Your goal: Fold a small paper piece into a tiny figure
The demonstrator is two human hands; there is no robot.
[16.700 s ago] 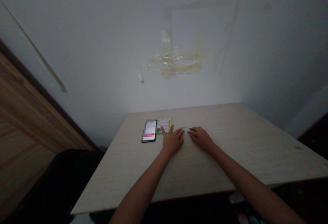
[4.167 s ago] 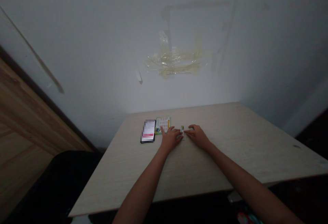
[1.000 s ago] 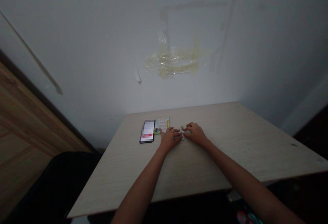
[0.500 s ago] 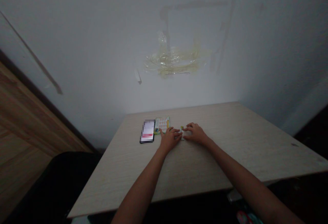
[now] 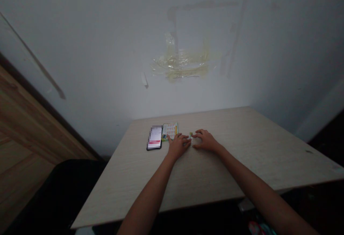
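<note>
Both my hands rest on the far middle of a pale wooden table [image 5: 242, 163]. A small folded paper piece [image 5: 191, 135], white with a bit of green and yellow, lies between their fingertips. My left hand [image 5: 177, 145] has its fingers curled and pressed on the piece's left edge. My right hand [image 5: 206, 141] is curled over its right side, thumb low and forefinger on top. Most of the piece is hidden under the fingers.
A phone [image 5: 155, 138] with a lit screen lies flat left of my left hand. A colourful printed card [image 5: 170, 130] lies beside it, touching my left forefinger. The white wall [image 5: 177, 63] with old tape marks stands right behind the table. A dark chair [image 5: 53, 192] stands at lower left.
Since 16.7 s ago the paper piece has become narrower and both hands have closed in on it. Over the last second only my right fingers have shifted slightly.
</note>
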